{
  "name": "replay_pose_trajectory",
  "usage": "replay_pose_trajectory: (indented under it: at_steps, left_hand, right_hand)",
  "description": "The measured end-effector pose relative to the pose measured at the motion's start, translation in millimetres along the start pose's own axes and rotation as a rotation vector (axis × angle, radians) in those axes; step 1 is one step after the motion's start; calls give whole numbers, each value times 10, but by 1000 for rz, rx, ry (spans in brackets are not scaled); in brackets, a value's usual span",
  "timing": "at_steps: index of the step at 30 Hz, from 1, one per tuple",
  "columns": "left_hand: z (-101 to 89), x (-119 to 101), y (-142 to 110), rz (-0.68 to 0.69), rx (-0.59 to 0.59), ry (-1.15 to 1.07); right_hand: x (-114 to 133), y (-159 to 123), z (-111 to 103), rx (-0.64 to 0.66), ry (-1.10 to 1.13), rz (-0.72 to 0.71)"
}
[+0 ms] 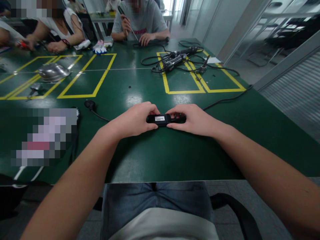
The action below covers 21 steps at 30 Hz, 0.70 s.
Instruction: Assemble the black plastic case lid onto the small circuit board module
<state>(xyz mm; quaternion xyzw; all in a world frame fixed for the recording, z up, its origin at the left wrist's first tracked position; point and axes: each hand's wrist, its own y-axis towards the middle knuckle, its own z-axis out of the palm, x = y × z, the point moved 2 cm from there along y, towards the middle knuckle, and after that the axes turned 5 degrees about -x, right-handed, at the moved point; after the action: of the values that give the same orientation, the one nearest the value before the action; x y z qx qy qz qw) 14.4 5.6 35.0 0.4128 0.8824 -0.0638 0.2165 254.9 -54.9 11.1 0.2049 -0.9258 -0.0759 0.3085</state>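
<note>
closest in: pale shirt point(163, 225) and jeans point(180, 196), then black device point(162, 120) pinched from both sides

now out across green table point(175, 160), stretching from the near edge, below the hands, to yellow tape point(185, 92) well ahead. off left, just outside left forearm point(85, 163), a pixelated object point(47, 136), likely tightening that side. far ahead and rightward, corded tools point(175, 61), well apart. more tabletop before the tape, more again rightward.

in close now: left hand point(136, 120) pinching black device by its left half, fingers far side, thumb near side; right hand point(198, 120) pinching likewise from the right. no nearer hand to call: touching both, directly between them, long axis running left to right, roughly along the near table edge. resting on the tabletop or just above? cannot tell.

smaller: black plug point(90, 105), beyond the left wrist. smallest: white label point(159, 118), face up on black device.
</note>
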Motion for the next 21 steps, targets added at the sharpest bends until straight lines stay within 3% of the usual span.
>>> replay_pose_trajectory:
  at_steps: [21]
  left_hand:
    - [14, 15, 6, 26, -25, -5]
  right_hand:
    - [14, -8, 9, -10, -34, -13]
